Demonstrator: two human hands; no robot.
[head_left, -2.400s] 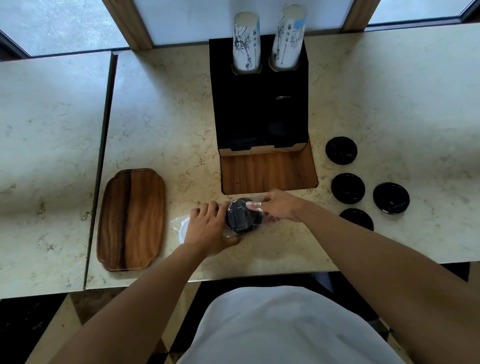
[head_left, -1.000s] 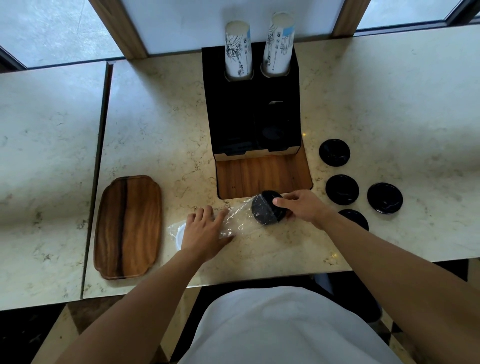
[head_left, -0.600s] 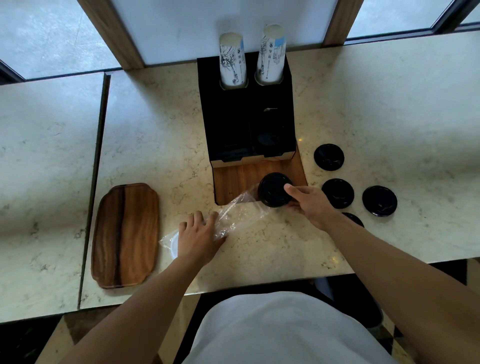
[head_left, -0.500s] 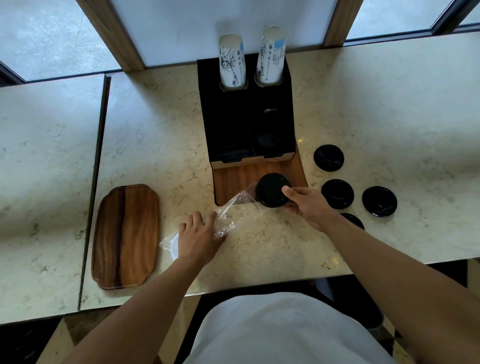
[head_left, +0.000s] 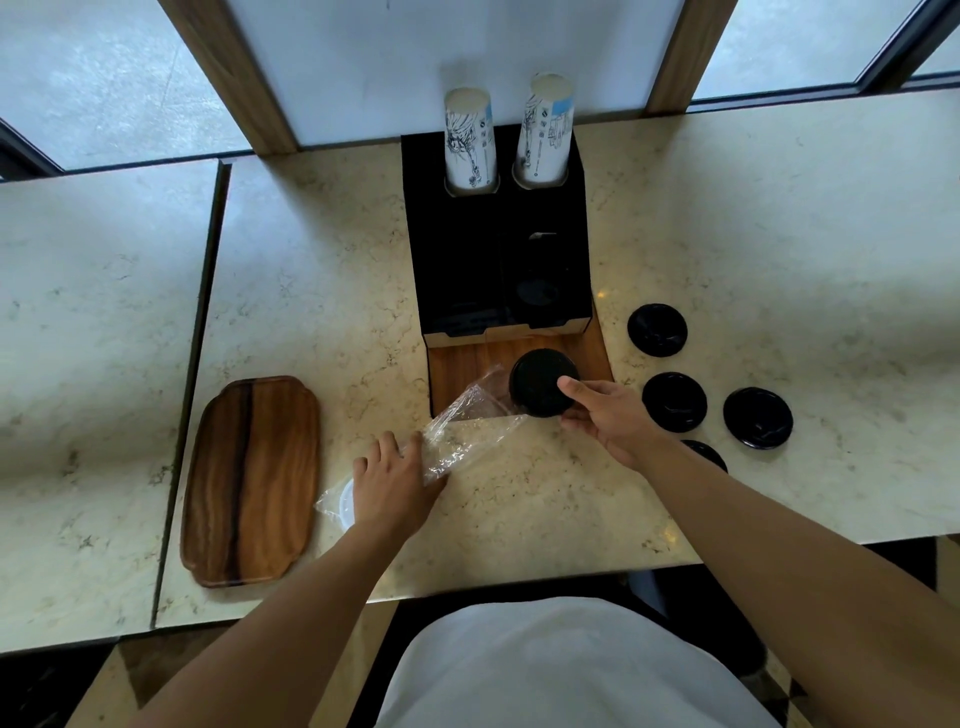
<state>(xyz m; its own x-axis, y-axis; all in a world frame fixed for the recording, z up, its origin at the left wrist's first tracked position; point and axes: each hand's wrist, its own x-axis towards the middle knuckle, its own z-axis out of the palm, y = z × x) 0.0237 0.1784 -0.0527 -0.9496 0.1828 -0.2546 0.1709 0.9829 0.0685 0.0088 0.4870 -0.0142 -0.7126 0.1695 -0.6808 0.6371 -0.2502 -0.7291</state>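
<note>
Head view: a black lid held at the mouth of a plastic sleeve.
The black lid (head_left: 540, 379) is pinched in the curled fingers of the right hand (head_left: 608, 421), above the wooden base (head_left: 457, 369). The plastic sleeve (head_left: 467, 431) is pinned under the left hand (head_left: 395, 483), fingers laid together. If the film snags, the lid could be dropped.

My left hand (head_left: 392, 486) lies palm down near the front edge of the worktop (head_left: 519, 514), fingers relaxed, pressing a plastic sleeve (head_left: 467, 431). My right hand (head_left: 608, 421) reaches further in, forearm stretched, thumb and fingers pinching a black lid (head_left: 540, 382) by its rim
</note>
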